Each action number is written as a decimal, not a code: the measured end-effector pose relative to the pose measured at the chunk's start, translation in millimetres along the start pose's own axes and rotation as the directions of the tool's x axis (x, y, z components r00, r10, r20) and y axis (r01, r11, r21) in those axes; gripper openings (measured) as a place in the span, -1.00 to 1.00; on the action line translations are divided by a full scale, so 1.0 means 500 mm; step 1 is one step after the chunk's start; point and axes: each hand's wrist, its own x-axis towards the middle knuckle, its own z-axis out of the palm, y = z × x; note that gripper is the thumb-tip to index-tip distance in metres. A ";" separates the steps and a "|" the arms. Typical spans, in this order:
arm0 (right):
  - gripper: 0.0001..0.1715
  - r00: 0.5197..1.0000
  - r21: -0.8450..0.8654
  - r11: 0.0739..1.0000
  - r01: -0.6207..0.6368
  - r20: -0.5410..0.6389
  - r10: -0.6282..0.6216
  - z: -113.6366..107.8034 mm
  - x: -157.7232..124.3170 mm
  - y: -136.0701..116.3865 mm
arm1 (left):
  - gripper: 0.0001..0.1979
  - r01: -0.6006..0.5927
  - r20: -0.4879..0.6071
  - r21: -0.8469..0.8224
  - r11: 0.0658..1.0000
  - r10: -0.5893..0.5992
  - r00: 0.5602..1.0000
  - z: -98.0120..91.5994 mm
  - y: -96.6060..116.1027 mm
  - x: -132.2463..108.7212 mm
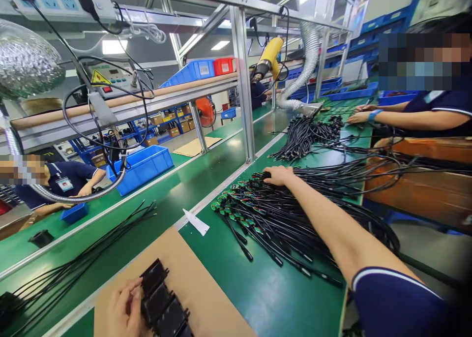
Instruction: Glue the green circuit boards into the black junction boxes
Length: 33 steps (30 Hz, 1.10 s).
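My left hand (127, 305) is at the bottom of the view, thumb and fingers closed at the left edge of a black plastic housing (154, 276). That housing is at the upper end of a row of similar black housings (171, 315) on a brown cardboard sheet (199, 283). My right arm stretches forward over a large heap of black cables (283, 224). On its far side my right hand (279, 175) has curled fingers gripping among the cables. Small green circuit boards (230, 204) sit at the near-left cable ends. Its fingertips are partly hidden.
A white paper scrap (197, 223) lies beside a metal frame post (243, 81). Another cable pile (295, 135) is farther back, near a co-worker's hands (361, 114). Loose cables (84, 258) and a blue bin (142, 167) are left. A yellow heat gun (271, 56) hangs above.
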 end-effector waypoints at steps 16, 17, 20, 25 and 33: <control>-0.77 0.769 0.443 0.651 0.617 -0.160 -0.619 0.080 -0.187 -0.496 | -0.02 -0.184 0.527 -0.558 0.809 0.517 0.675 -0.017 0.393 -0.022; -0.73 0.744 0.460 0.620 0.636 -0.152 -0.650 0.076 -0.184 -0.501 | -0.03 -0.163 0.495 -0.582 0.796 0.506 0.706 -0.026 0.385 -0.034; -0.26 0.722 0.487 0.589 0.646 -0.139 -0.677 0.062 -0.149 -0.463 | 0.02 -0.051 0.428 -0.682 0.730 0.454 0.782 -0.055 0.368 -0.061; 0.37 0.934 0.272 0.935 0.229 0.210 -0.290 0.098 -0.097 -0.335 | 0.01 0.027 0.329 -0.774 0.633 0.366 0.870 -0.092 0.373 -0.078; -0.44 0.946 0.146 0.971 0.188 0.240 -0.219 0.074 -0.099 -0.444 | -0.07 -0.041 0.262 -0.737 0.674 0.341 0.903 -0.121 0.362 -0.062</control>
